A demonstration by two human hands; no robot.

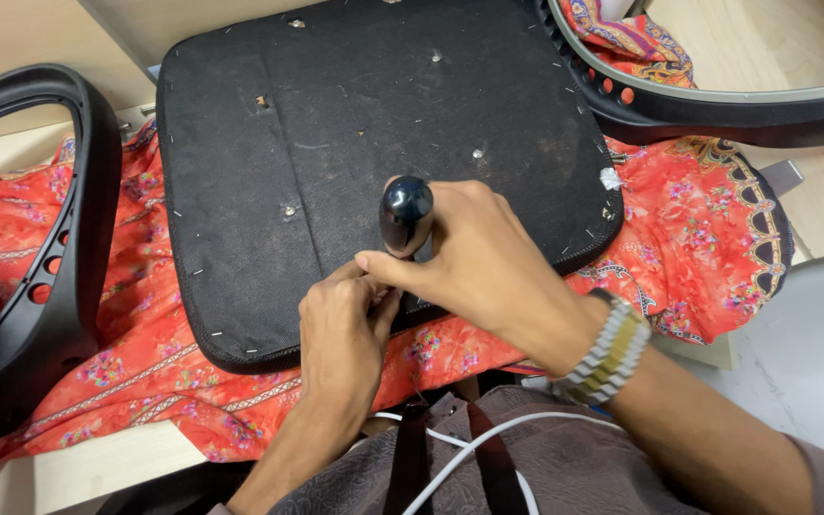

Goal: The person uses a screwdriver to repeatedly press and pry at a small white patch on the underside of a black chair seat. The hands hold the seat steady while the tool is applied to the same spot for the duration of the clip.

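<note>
An upturned black chair seat (336, 124) with fabric stapled along its edges lies on a red patterned cloth (689, 229). My right hand (484, 262) grips a tool with a round black handle (404, 212), standing upright on the seat near its front edge. My left hand (340, 339) is pinched close at the base of the tool, fingers touching the seat fabric; what it pinches is hidden. A metal watch band (612, 348) is on my right wrist.
A black plastic chair armrest (59, 238) lies at the left on the cloth. Another black curved chair part (717, 100) lies at the top right. Several metal screws dot the seat. A white cable (469, 443) runs over my lap.
</note>
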